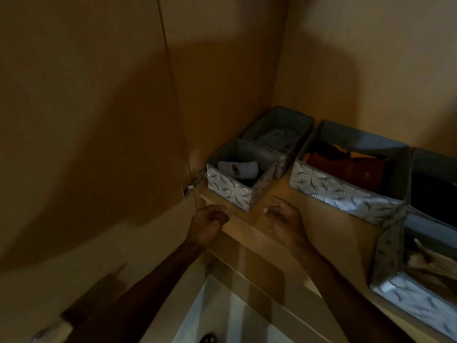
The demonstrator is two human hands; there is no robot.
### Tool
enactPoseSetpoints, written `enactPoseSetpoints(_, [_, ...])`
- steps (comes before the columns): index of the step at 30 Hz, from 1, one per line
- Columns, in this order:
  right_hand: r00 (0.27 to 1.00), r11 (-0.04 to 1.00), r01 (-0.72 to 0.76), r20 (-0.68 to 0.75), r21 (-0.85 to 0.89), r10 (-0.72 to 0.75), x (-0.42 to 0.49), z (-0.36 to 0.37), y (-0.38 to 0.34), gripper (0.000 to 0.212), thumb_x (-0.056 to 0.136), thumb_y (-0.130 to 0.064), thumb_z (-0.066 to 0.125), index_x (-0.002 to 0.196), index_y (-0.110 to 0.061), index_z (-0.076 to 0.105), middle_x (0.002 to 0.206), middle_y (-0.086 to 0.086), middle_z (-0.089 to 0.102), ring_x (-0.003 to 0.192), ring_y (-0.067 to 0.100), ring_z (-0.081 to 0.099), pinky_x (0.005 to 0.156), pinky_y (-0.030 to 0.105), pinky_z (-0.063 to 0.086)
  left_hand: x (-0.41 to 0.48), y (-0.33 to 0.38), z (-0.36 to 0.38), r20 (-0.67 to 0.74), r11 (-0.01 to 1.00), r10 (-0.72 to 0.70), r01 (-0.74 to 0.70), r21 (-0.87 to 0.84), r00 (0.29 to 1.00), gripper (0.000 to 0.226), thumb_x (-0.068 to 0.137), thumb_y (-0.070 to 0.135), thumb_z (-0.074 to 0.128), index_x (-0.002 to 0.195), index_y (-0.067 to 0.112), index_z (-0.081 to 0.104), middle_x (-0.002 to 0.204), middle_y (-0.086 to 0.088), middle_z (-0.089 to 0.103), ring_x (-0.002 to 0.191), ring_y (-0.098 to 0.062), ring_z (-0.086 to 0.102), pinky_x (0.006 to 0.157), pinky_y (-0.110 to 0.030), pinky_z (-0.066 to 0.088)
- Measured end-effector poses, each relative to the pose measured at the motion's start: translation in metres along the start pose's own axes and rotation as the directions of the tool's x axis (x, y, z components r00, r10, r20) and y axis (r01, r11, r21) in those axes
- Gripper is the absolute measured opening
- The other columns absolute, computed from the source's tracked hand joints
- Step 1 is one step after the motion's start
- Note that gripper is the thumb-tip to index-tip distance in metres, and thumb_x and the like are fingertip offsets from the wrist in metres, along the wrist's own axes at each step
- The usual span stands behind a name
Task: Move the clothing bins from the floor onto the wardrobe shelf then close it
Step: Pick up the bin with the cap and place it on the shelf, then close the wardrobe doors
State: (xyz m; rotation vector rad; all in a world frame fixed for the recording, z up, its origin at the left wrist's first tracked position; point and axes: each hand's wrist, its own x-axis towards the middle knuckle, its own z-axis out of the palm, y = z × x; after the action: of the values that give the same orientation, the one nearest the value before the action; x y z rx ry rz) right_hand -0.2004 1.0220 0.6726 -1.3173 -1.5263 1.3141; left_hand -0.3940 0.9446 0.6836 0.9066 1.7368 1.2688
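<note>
Five soft fabric bins sit on the wooden wardrobe shelf (321, 231), all box-shaped, with pale grey walls printed in a feathery leaf pattern and plain grey lining. A small square bin (237, 186) stands at the shelf's front left corner and holds a folded white sock (238, 169) over something dark. Touching it from behind, in the back left corner, a second small bin (279, 134) holds crumpled grey cloth. Just to the right, a long bin (346, 191) runs from the back wall towards the front edge, filled with rust and mustard clothes. A dark-filled bin (432, 184) lies against it at the right edge, and a fifth bin (415, 300) near the front right holds beige items. The smooth wardrobe door (99, 120) stands open on the left, on a metal hinge (195, 183). Both hands hover at the shelf's front edge, just below the small square bin and apart from it. The left hand (207, 224) has its fingers curled in on nothing; the right hand (284, 219) is loose, half-bent and empty.
</note>
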Motion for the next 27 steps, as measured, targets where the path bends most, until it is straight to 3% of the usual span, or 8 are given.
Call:
enactPoseSetpoints(3, [1.000,0.998,-0.022,0.003,0.062,0.022,-0.029,-0.009,0.021,0.022,0.087,-0.015,0.066,0.106,-0.027,0.067,0.096,-0.004,0.071,0.088,0.012,0.066,0.072,0.029,0.053,-0.031,-0.017,0.014,0.008,0.996,-0.051,0.051,-0.069,0.999,0.016,0.086,0.006,0.067,0.101,0.006,0.071,0.100,-0.002,0.070,0.092,-0.010,0.064,0.079,-0.016,0.049])
enactPoseSetpoints(6, [0.998,0.994,-0.059,-0.015,0.093,0.061,-0.059,-0.020,0.046,0.021,0.087,-0.011,0.065,0.095,-0.030,0.070,0.090,-0.007,0.071,0.081,0.008,0.065,0.064,0.022,0.048,-0.057,-0.037,0.032,0.024,0.994,-0.099,0.099,-0.039,0.995,0.013,0.088,0.006,0.065,0.098,0.007,0.071,0.095,0.001,0.070,0.088,-0.009,0.063,0.072,-0.009,0.047])
enactPoseSetpoints(10, [0.996,0.987,-0.088,-0.016,0.135,0.091,-0.101,-0.032,0.074,0.015,0.084,-0.012,0.066,0.093,-0.021,0.074,0.091,0.001,0.073,0.082,0.013,0.066,0.070,0.029,0.049,-0.097,-0.059,0.048,0.045,0.989,-0.138,0.140,-0.043,0.989,0.017,0.089,0.008,0.065,0.104,0.001,0.068,0.094,-0.002,0.069,0.083,-0.010,0.062,0.065,-0.006,0.046])
enactPoseSetpoints(14, [0.994,0.992,-0.102,-0.019,0.068,0.104,-0.149,-0.039,0.083,0.021,0.084,-0.008,0.066,0.088,-0.027,0.073,0.096,-0.004,0.073,0.089,0.009,0.067,0.077,0.024,0.050,-0.144,-0.073,0.046,0.047,0.982,-0.179,0.182,-0.057,0.983,0.018,0.090,0.012,0.063,0.106,0.008,0.069,0.102,-0.002,0.070,0.088,-0.008,0.063,0.067,-0.010,0.047])
enactPoseSetpoints(18, [0.992,0.997,-0.074,-0.101,0.030,0.077,-0.204,-0.044,0.081,0.016,0.087,-0.015,0.065,0.096,-0.027,0.072,0.095,-0.004,0.073,0.086,0.010,0.067,0.073,0.024,0.049,-0.191,-0.084,0.031,0.109,0.988,-0.143,0.148,-0.044,0.984,0.021,0.090,0.014,0.062,0.110,0.012,0.066,0.108,-0.005,0.070,0.100,-0.018,0.065,0.076,-0.022,0.047])
enactPoseSetpoints(23, [0.985,0.999,-0.003,-0.173,0.053,0.013,-0.276,-0.040,0.074,0.015,0.088,-0.017,0.065,0.093,-0.028,0.073,0.093,-0.003,0.074,0.086,0.016,0.067,0.079,0.032,0.053,-0.254,-0.088,0.004,0.182,0.996,-0.050,0.062,-0.059,0.982,0.023,0.090,0.012,0.064,0.113,0.008,0.065,0.105,0.000,0.069,0.095,-0.009,0.065,0.075,-0.015,0.051])
enactPoseSetpoints(27, [0.964,0.996,0.041,-0.266,0.076,-0.020,-0.343,-0.029,0.058,0.017,0.087,-0.008,0.065,0.091,-0.022,0.073,0.086,-0.003,0.072,0.076,0.006,0.064,0.073,0.021,0.050,-0.307,-0.089,-0.022,0.200,0.996,0.029,-0.013,-0.083,0.979,0.024,0.089,0.008,0.065,0.113,0.006,0.065,0.105,-0.003,0.070,0.094,-0.008,0.064,0.081,-0.015,0.053])
